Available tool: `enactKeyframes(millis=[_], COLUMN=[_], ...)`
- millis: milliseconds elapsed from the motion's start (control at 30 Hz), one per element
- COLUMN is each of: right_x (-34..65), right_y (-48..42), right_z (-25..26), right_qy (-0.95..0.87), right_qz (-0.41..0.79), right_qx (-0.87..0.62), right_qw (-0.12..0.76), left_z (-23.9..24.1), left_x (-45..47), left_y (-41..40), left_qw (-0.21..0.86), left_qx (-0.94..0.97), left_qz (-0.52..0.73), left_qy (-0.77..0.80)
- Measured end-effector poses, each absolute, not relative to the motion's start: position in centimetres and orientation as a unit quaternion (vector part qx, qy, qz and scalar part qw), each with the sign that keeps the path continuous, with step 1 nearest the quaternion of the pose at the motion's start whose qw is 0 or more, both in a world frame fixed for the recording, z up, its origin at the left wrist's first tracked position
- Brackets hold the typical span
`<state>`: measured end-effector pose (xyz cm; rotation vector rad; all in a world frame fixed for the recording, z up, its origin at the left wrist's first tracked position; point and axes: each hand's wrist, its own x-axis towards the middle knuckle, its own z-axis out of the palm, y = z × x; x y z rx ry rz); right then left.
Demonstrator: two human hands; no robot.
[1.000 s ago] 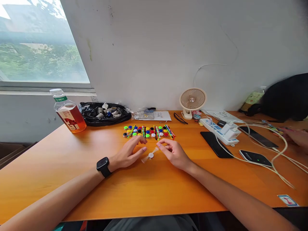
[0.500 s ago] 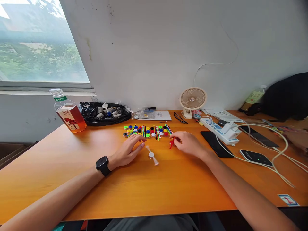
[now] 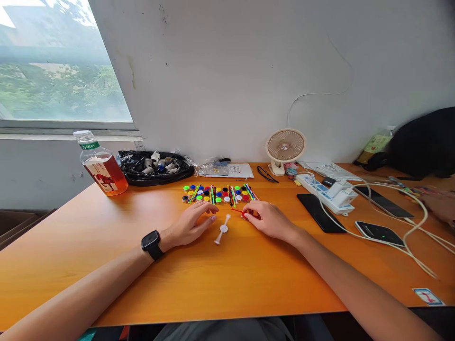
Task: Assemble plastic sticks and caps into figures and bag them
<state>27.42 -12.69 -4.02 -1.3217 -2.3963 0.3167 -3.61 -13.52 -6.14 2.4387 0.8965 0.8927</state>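
On the table between my hands lies a white two-armed spinner (image 3: 223, 228) with a round hub. My left hand (image 3: 196, 220), wearing a black watch (image 3: 151, 244) on the wrist, rests just left of it with fingers spread and nothing in them. To the upper right of the white piece, my right hand (image 3: 267, 219) pinches a red spinner (image 3: 244, 215) close to the tabletop. One thin red arm points left; my fingers cover the rest. Beyond both hands, small round coloured caps (image 3: 219, 194) and coloured sticks (image 3: 212, 194) lie in rows.
Behind are a black bag of grey parts (image 3: 156, 166), a fan (image 3: 285, 147) and glasses (image 3: 267, 174). A bottle (image 3: 103, 166) stands left. To the right lie a power strip (image 3: 325, 194), phones (image 3: 378, 234) and loose cables. Another person's hand (image 3: 441, 204) shows at far right.
The white spinner has turned on its hub, so its arms slant the other way. My right hand has moved left and nearer with the red spinner. My left hand has barely shifted.
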Motion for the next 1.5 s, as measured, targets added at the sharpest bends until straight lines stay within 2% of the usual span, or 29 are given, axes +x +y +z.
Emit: enactKeyframes(millis=[400, 700, 1500], right_x=[26.2, 26.0, 25.2], right_y=[-12.7, -12.8, -14.0], right_z=[-5.6, -5.7, -5.3], right_qy=[-0.851, -0.830, -0.851], right_qz=[0.119, 0.116, 0.120], right_qx=[-0.455, -0.452, -0.420], right_qw=[0.233, 0.304, 0.294], left_z=[-6.1, -6.3, -6.2], left_x=[-3.5, -3.6, -3.5], left_y=[-13.5, -13.5, -13.3], left_qw=[0.188, 0.191, 0.188], left_qx=[0.867, 0.866, 0.878], left_qz=[0.322, 0.325, 0.303], left_qy=[0.329, 0.329, 0.319])
